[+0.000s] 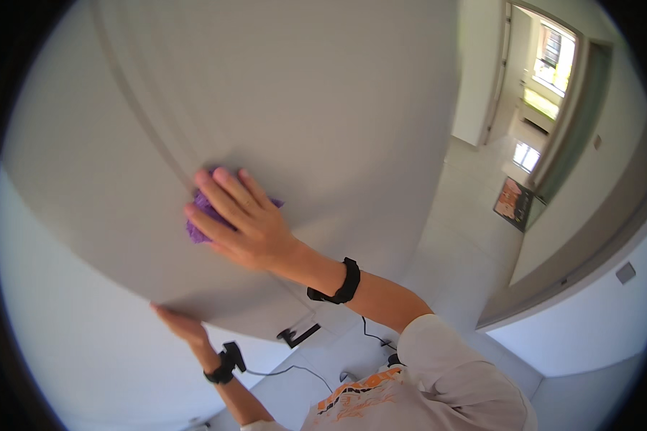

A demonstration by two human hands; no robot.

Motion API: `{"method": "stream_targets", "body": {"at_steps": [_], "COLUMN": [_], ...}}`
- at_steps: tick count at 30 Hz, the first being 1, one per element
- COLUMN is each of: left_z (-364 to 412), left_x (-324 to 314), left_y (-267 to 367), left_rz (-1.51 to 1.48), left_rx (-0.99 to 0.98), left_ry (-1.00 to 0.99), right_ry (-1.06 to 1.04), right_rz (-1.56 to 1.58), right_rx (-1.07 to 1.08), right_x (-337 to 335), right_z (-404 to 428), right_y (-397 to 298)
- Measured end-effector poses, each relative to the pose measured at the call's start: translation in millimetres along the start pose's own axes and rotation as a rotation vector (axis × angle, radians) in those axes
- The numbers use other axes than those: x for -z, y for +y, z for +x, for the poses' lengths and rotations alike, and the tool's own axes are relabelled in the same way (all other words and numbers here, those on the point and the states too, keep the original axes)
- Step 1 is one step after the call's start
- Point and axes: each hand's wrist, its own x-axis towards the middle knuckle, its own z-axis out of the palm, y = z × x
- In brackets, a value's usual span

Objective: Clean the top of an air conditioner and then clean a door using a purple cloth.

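My right hand (248,226) lies spread over a crumpled purple cloth (198,229), pressing it against the face of a grey door (323,124). Parts of the cloth show between and beside the fingers; the rest is hidden under the palm. Lower left, my left hand (180,323) touches the door's edge, seen side-on, with no object visible in it. A black door handle (300,335) sticks out below, between the two arms. Each wrist wears a black strap.
A cable (296,368) hangs from the left wrist strap. A white wall (86,323) stands at the left. Pale floor tiles (453,226) lead right to a patterned mat (513,204) by an open doorway. A wall switch (625,273) is at the right.
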Motion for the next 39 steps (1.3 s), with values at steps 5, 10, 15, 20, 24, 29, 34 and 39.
{"method": "stream_targets", "body": {"at_steps": [5,10,15,20,24,29,34,39], "left_z": [-9.4,-22.9,-13.8,-0.9,-5.2,-17.3,-12.7,-9.5], "left_x": [-26.9,-57.2,-51.2,-18.7,-23.5,-15.4,-18.3,-17.7], "left_y": [32.4,50.3,60.8,22.6,29.8,37.0,40.0,59.6], "left_rz": [0.089,0.439,0.121,0.061,0.107,0.044,-0.036,-0.470], "left_rx": [-0.055,-0.247,-0.024,-0.038,-0.034,0.064,0.140,0.254], "left_ry": [0.166,0.260,0.382,0.337,0.357,0.169,-0.208,-0.275], "right_ry": [0.124,0.300,0.403,0.426,0.442,0.183,0.049,-0.002], "right_rz": [-0.103,-0.260,-0.297,-0.353,-0.194,-0.085,0.063,0.143], "right_rx": [-0.222,-0.555,-0.876,-0.889,-0.806,-0.585,-0.328,-0.193], "right_x": [54.8,132.3,181.7,175.4,108.9,25.5,-40.5,-65.2], "right_z": [-27.1,-64.6,-135.5,-179.2,-136.0,-81.3,-12.5,-3.2], "right_y": [122.3,278.9,407.9,398.8,259.0,51.0,-77.9,-133.2]}}
